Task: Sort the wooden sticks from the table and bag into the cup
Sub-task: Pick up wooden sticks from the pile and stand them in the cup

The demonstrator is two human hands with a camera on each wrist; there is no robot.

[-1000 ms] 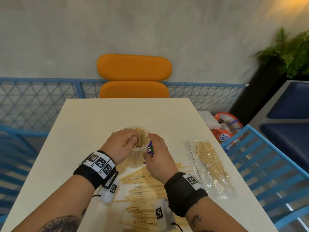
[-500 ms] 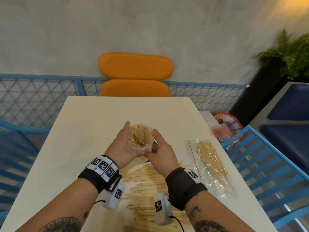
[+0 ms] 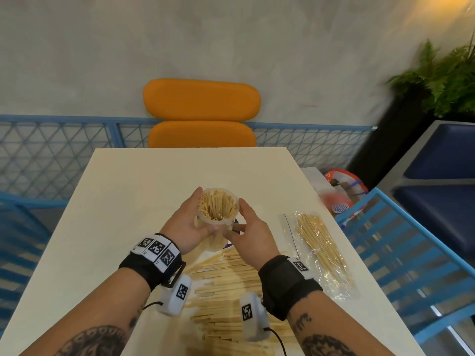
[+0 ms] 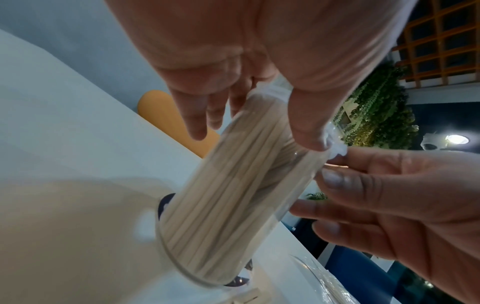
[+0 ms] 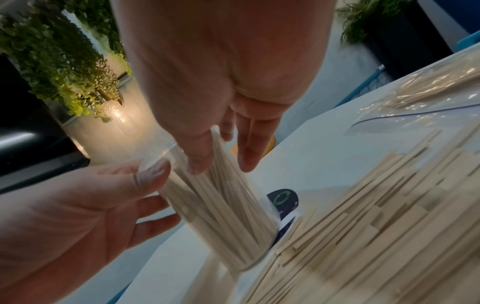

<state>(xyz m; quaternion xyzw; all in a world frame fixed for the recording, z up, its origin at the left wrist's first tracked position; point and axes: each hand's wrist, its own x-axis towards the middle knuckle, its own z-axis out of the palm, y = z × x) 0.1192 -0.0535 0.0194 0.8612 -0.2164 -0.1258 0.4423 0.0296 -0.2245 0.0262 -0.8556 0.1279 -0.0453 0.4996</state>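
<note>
A clear plastic cup [image 3: 217,214] packed with upright wooden sticks stands mid-table. My left hand [image 3: 203,214] wraps its left side, thumb in front, fingers behind. My right hand [image 3: 237,218] holds its right side the same way. In the left wrist view my thumb lies across the cup [image 4: 233,195]. In the right wrist view my thumb presses the cup [image 5: 221,205]. Flat loose sticks [image 3: 226,286] lie piled just in front of the cup. A clear bag [image 3: 321,250] of thin sticks lies flat to the right.
A dark blue printed item [image 5: 283,200] sits at the cup's base. The white table [image 3: 128,201] runs to an orange chair [image 3: 201,114] at the far end. Blue mesh railing [image 3: 51,155] stands left, a blue chair [image 3: 401,253] close on the right.
A second ago my fingers were over the cup's mouth. Both hands have since slid to its sides, leaving the stick tops uncovered.
</note>
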